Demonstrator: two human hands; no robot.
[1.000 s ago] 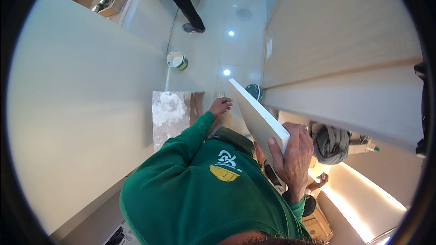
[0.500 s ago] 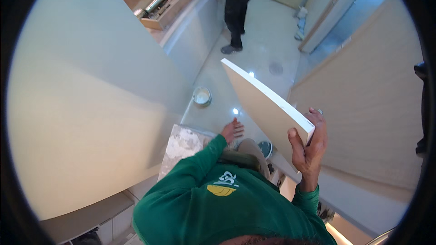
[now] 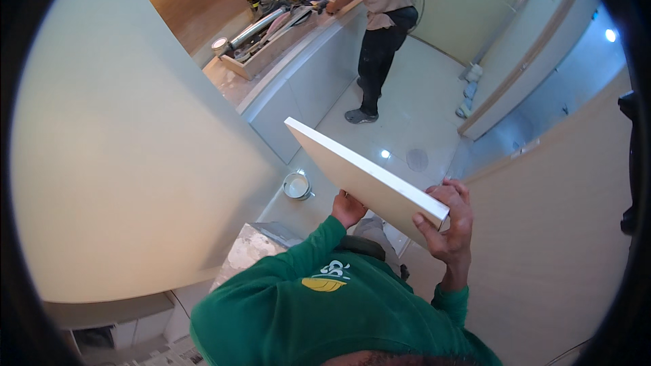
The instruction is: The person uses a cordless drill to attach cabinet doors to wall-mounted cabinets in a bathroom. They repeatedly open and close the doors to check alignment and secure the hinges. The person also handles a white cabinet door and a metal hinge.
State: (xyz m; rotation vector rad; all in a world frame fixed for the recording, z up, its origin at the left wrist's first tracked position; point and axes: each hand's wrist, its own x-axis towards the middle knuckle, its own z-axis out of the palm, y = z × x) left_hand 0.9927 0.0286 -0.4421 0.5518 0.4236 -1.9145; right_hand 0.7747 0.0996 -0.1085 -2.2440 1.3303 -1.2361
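Note:
A flat white board (image 3: 352,173) is held up in front of me, its thin long edge facing upward. At its near right end, my right hand (image 3: 449,224) is closed around it, with the thumb on the near face and the fingers over the far side. Lower down and further left, my left hand (image 3: 348,209) grips the board's underside. Some of that hand's fingers are hidden behind the board. Both my arms are in green sleeves.
An open can (image 3: 297,186) stands on the floor left of the board. A pale curved panel (image 3: 149,135) fills the left. A person (image 3: 380,34) stands at a counter holding a wooden toolbox (image 3: 254,64). A paint-stained block (image 3: 247,254) is near my left arm.
My left hand has come up from below and taken hold of the board. The board has swung left and tilted flatter. My view has risen toward the counter and the person.

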